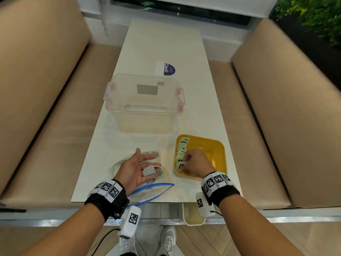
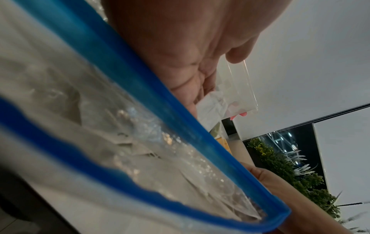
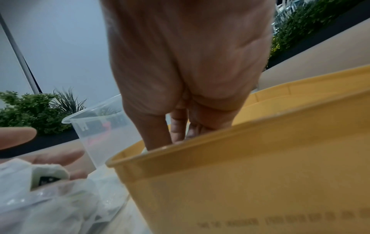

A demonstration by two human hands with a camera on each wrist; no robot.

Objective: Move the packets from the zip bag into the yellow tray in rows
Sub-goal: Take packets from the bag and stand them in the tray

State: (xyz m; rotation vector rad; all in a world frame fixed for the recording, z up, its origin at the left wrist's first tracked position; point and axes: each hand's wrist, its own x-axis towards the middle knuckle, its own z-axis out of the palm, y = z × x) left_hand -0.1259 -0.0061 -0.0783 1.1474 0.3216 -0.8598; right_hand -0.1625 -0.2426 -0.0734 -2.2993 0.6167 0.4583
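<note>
1. The right hand (image 1: pixel 191 163) pinched a pale green packet (image 1: pixel 180 165) at the near end of the row in the square yellow plastic tray (image 1: pixel 220 156).
2. The left hand (image 1: pixel 137 168) lay palm-up, fingers relaxed, on the clear blue-zipped bag (image 1: pixel 158 191), nearer the remaining packets.

One yellow tray (image 1: pixel 217 145), one zip bag (image 1: pixel 151 191) and one clear plastic box (image 1: pixel 144 108) sit on one white table (image 1: pixel 166 43); roughly eight green packets (image 1: pixel 181 150) line the tray's left side, their exact number hard to tell.
</note>
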